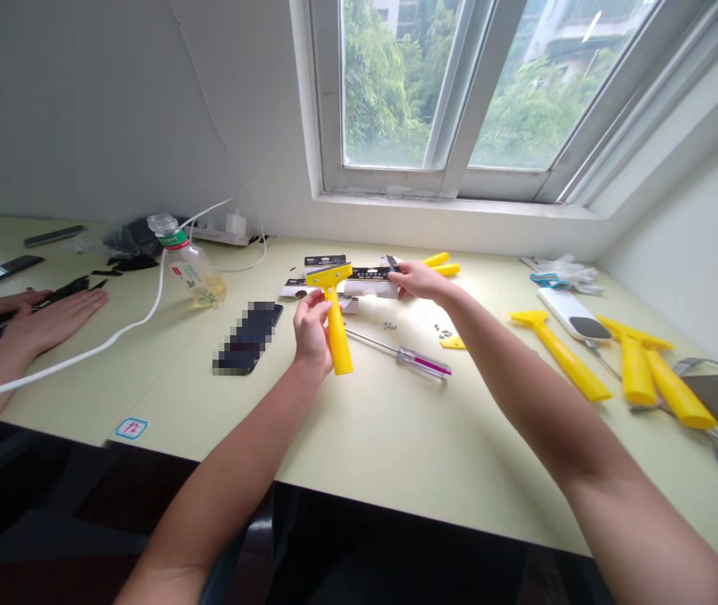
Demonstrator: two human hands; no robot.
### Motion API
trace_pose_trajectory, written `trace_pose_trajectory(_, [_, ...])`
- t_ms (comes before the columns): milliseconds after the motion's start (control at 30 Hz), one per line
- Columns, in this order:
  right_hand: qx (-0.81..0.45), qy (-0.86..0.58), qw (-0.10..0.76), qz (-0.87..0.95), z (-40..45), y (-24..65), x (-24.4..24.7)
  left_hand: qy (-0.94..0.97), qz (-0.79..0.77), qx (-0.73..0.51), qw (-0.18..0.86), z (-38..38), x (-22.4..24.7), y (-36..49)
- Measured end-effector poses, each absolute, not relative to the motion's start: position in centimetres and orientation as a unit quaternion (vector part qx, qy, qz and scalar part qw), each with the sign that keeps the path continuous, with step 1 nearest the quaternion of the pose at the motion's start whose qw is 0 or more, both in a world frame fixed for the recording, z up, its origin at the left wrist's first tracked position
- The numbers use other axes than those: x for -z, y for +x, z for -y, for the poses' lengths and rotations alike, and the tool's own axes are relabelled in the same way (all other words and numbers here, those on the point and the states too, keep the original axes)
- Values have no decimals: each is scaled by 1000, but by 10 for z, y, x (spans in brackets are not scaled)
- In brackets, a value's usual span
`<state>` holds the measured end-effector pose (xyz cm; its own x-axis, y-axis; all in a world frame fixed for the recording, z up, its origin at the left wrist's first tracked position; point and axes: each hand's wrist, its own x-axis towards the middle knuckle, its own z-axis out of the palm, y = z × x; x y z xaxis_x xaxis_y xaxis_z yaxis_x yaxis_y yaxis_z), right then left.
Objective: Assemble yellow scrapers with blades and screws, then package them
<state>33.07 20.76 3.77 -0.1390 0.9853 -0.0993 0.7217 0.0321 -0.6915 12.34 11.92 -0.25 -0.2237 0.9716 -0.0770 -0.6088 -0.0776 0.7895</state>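
Gripping a yellow plastic scraper (337,336) in the left hand (311,334), fingers curled closed around the handle just below the blade head, held up off the desk and tilted. The right arm reaches in from the lower right, the right hand (421,280) turned palm-down, its fingertips (401,286) pinched together on a small dark piece (391,264), too small to identify, just beside the scraper's head. A magenta-striped screwdriver (410,360) and loose screws (389,325) lie on the pale desk (359,428) below the hands, while another person's hand (49,321) rests flat at far left
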Motion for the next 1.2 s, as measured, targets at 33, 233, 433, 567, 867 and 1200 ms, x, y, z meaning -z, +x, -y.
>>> trace_pose_trajectory(33, [-307,-622,222,686,-194,343,-39,236,-359,-692,580,-119,2,124])
trace_pose_trajectory(233, [-515,-497,351,604,-93,387,-25,234,-375,-680,585,-118,4,126])
trace_pose_trajectory(433, [-592,-413,371,584,-46,368,-7,307,-349,-698,546,-113,8,130])
trace_pose_trajectory(567, [-534,-455,419,576,-46,353,6,323,-338,-690,552,-108,7,139])
trace_pose_trajectory(867, [-369,-500,415,664,-46,359,14,297,-328,-777,448,-124,-8,117])
trace_pose_trajectory(1200, [-464,-486,471,571,-37,339,19,383,-330,-677,535,-97,10,157])
